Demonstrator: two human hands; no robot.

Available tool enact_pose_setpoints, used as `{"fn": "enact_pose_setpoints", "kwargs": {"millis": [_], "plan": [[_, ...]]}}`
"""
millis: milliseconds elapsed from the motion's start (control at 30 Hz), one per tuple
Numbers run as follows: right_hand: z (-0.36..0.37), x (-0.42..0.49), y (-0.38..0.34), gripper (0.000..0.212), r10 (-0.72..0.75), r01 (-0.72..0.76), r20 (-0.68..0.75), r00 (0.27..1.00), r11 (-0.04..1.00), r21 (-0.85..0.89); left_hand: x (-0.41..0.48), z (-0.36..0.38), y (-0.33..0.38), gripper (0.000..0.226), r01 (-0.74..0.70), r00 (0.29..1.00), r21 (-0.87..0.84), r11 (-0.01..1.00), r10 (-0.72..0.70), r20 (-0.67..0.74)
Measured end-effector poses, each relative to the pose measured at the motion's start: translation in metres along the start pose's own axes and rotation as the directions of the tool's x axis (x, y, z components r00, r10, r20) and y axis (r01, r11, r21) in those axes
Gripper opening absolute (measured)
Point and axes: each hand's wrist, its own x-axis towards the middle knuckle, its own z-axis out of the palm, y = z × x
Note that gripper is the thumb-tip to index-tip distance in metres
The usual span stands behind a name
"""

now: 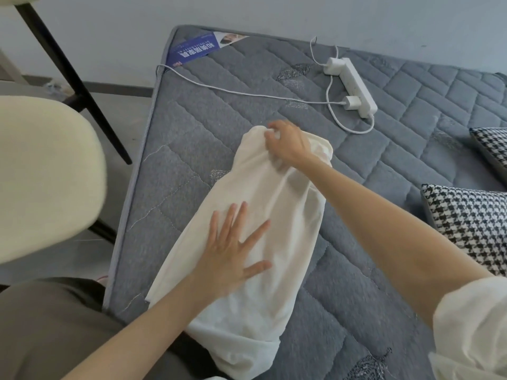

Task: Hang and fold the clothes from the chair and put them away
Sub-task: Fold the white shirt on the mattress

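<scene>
My left hand (233,248) lies spread on the white garment (288,256), my right hand (285,144) pinches its end nearest the power strip (354,86); tug hard and it could skew.

Single wide-angle head-worn view, looking forward and steeply down, close above a grey quilted fabric mattress (192,149), pale blue-grey painted wall (274,12) along the top edge, cream rounded upholstered chair (41,174) at near left
</scene>
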Motion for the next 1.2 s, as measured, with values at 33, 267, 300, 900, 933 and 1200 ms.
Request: {"fn": "enact_pose_setpoints", "kwargs": {"millis": [33,267,300,900,933,1200], "plan": [[0.004,0.002,-0.008,0.044,-0.011,0.011,0.014,1.0,1.0,0.01,0.003,-0.003,-0.004,0.075,0.029,0.999,0.005,1.0,-0.029,-0.023],[0.01,0.02,-0.036,0.025,-0.142,0.16,0.119,0.983,0.974,-0.16,0.003,-0.005,-0.022,0.073,0.056,0.997,0.077,0.995,-0.052,-0.057],[0.009,0.022,-0.038,0.019,-0.176,0.193,0.108,0.978,0.965,-0.177,0.003,-0.002,-0.023,0.073,0.066,0.997,0.076,0.995,-0.062,-0.045],[-0.003,0.047,-0.055,0.016,-0.067,0.072,0.042,0.997,0.987,-0.145,0.005,0.011,-0.026,0.076,0.087,0.995,0.038,0.995,-0.089,0.05],[-0.003,0.047,-0.054,0.016,-0.034,0.032,-0.028,0.999,0.996,-0.085,0.006,0.012,-0.026,0.076,0.083,0.995,0.04,0.996,-0.085,0.058],[-0.001,0.024,-0.035,0.031,-0.028,0.026,0.004,1.0,0.983,0.184,0.008,0.007,-0.023,0.077,0.109,0.988,-0.002,0.994,-0.108,0.106]]}}
